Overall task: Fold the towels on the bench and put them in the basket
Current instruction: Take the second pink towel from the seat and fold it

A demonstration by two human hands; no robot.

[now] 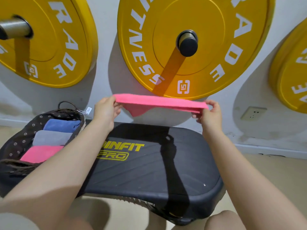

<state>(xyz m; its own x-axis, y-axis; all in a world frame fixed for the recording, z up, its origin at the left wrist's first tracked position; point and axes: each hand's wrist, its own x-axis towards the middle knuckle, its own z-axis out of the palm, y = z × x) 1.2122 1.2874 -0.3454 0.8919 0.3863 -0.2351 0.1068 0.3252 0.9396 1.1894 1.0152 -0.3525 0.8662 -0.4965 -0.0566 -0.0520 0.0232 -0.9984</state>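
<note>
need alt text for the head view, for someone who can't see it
Two hands, left and right, hold a partly folded pink towel stretched in the air above a black bench. At the left, a basket holds folded blue, grey and pink towels; yellow weight plates hang on the wall behind.

Between my two arms the black bench (pixel 149 171) top lies bare, apart from a black strap (pixel 172 163) running across its right half. The pink towel (pixel 159 102) I hold stretched in the air spans the gap between my left hand (pixel 106 108) and right hand (pixel 210 113), with open room under it down to the bench. Just behind it hangs a yellow weight plate (pixel 191 44) on the wall, its peg (pixel 187 43) sticking out toward me. To my left, the basket (pixel 18 141) touches the bench edge; three folded towels fill its floor, and my left forearm crosses over its near corner. Bare floor (pixel 274 176) lies right of the bench.
</note>
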